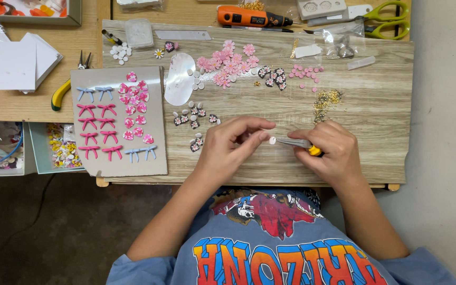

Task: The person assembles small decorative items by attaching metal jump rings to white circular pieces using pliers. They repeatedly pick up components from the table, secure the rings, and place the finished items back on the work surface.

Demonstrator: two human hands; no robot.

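Observation:
My left hand [230, 145] pinches a small pale round piece [272, 140] between thumb and fingertips just above the wooden board [376, 105]. My right hand [328, 150] grips small pliers [296, 143] with yellow handles, whose metal tips touch that same piece. Both hands hover near the board's front edge, close together.
A grey card [157, 158] with pink and blue bows lies at left. Pink flower pieces [227, 63], dark heart pieces [273, 76], gold rings [325, 99], an orange rotary tool [249, 17], green scissors [389, 18] and yellow-handled pliers [62, 92] lie around the board.

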